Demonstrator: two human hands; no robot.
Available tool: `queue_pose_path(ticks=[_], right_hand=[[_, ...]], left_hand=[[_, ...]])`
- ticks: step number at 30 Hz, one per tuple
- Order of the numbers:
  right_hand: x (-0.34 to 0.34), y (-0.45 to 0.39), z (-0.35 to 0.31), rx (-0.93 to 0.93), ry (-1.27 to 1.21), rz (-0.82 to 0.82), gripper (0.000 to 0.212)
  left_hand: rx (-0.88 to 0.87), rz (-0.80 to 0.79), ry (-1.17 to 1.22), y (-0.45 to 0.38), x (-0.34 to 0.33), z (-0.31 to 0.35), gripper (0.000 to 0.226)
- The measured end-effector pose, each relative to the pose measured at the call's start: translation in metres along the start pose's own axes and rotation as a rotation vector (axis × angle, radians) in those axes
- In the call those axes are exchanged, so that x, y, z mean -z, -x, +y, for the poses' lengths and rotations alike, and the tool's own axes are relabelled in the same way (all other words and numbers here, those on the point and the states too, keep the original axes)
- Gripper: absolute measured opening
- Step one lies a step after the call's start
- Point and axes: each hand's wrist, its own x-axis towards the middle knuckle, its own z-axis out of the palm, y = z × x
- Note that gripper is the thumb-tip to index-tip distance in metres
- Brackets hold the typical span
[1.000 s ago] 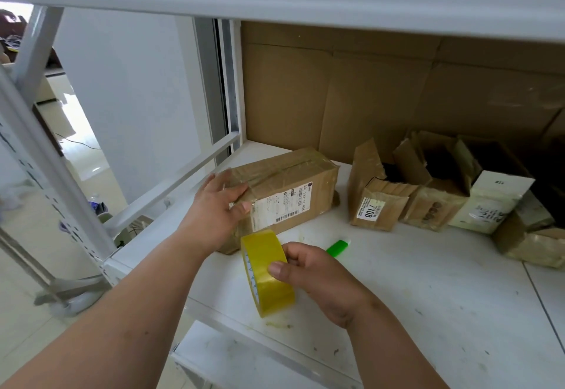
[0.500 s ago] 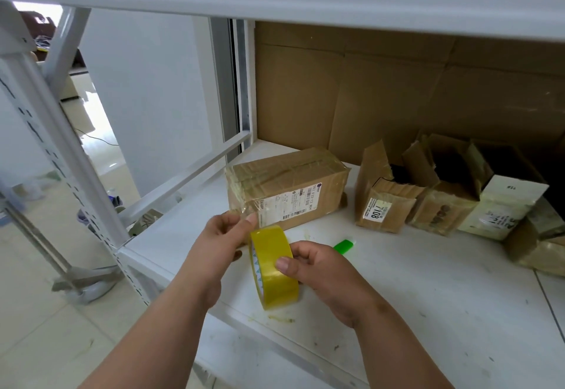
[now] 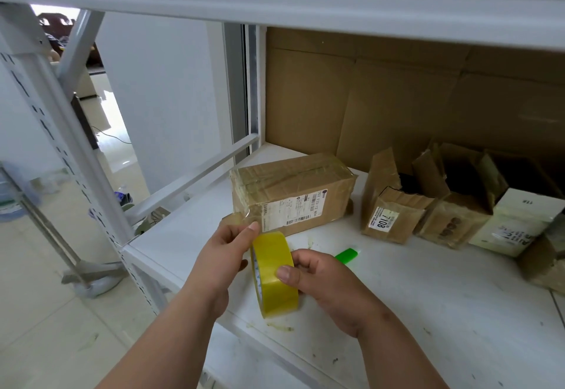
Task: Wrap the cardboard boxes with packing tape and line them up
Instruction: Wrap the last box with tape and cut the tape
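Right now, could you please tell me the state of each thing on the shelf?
Tape roll: on edge, gripped by right hand.
Left hand: pinching the tape end.
Labelled box: closed, taped.
Box marked 7108: flaps open.
Green object: lying flat.

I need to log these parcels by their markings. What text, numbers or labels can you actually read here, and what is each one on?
"7108": white sticker on the small open brown box, printed sideways; the small print beside it is unreadable.
Shipping label on the taped box: barcodes and a code line, too small to read reliably.
White carton: dark marks, too blurred to read.
Tape roll: blue edge print, illegible.
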Motion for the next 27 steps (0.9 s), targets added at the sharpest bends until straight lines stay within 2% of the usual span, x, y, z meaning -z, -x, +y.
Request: queue_pose_path(ticks=[3, 6, 7, 9, 10, 11, 13, 15, 22, 27], right_hand=[[0.002, -0.001, -0.002, -0.013, 0.026, -0.033, 0.036], [0.010, 0.002, -0.003, -0.017, 0.014, -0.058, 0.026], [0.013, 0.002, -0.005, -0.018, -0.011, -0.022, 0.022], [0.023, -0.001, -0.005, -0.021, 0.026, 0.166, 0.013], [0.029, -0.004, -0.002, -0.030, 0.160, 0.285, 0.021], [0.035, -0.006, 0.001, -0.044, 0.401, 0.378, 0.033], [0.042, -0.008, 0.012, -0.150, 0.935, 0.390, 0.056], [0.045, -0.008, 0.023, -0.244, 1.158, 0.368, 0.065], [0.048, -0.009, 0.026, -0.270, 1.217, 0.417, 0.029], [0.044, -0.007, 0.007, -0.149, 0.938, 0.478, 0.022]], left_hand=[[0.028, -0.006, 0.077, -0.001, -0.001, -0.003, 0.036], [0.051, -0.027, 0.117, 0.000, -0.001, -0.002, 0.031], [0.057, -0.031, 0.120, 0.000, -0.001, -0.001, 0.031], [0.065, -0.035, 0.121, 0.001, -0.001, 0.000, 0.027], [0.068, -0.036, 0.122, 0.002, -0.001, 0.000, 0.025], [0.071, -0.038, 0.124, 0.003, -0.001, 0.001, 0.022], [0.075, -0.038, 0.130, 0.005, -0.003, 0.001, 0.018], [0.078, -0.034, 0.142, 0.007, -0.004, 0.002, 0.017], [0.062, -0.038, 0.163, 0.012, -0.008, 0.006, 0.017], [0.055, -0.025, 0.172, 0.014, -0.009, 0.005, 0.023]])
